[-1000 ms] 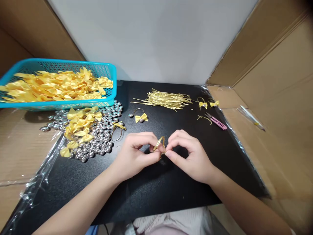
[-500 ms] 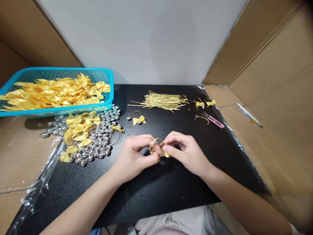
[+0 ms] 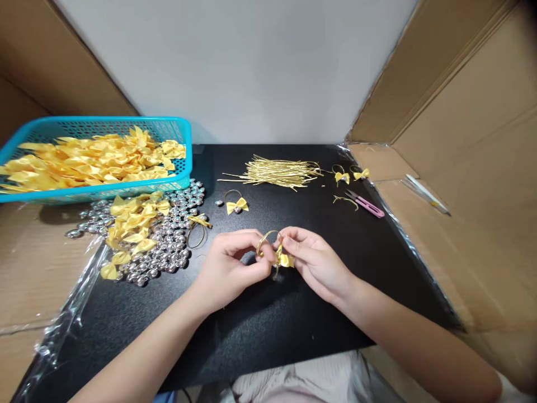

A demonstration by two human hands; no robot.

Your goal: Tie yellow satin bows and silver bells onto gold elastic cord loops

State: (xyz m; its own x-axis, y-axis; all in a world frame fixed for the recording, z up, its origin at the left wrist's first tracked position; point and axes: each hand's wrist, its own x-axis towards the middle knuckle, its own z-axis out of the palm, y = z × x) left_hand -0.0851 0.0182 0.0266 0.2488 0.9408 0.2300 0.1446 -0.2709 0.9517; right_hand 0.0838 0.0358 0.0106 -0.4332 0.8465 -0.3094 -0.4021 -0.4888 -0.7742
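Note:
Above the front middle of the black table, my left hand [image 3: 235, 266] pinches a thin gold ring [image 3: 260, 242] between thumb and fingers. A yellow satin bow [image 3: 287, 260] hangs at the ring's lower right side, between my two hands. My right hand [image 3: 321, 260] is closed in a pinch above the bow, on what looks like a gold tie [image 3: 280, 247] running down to it. Another short tie end pokes out below my left fingertips. Fingers hide the place where bow and ring meet.
A turquoise basket [image 3: 188, 151] of yellow bows stands back left, with silver beads [image 3: 168, 252] and loose bows [image 3: 134, 224] before it. Gold ties [image 3: 281, 171] lie at the back. Pink thread snips [image 3: 364, 204] and ringed bows [image 3: 342, 177] are at right; another ringed bow [image 3: 237, 206] lies nearer.
My right hand has turned and shifted slightly up, its pinch now above the bow. More of the bow shows. My left hand keeps its hold on the ring.

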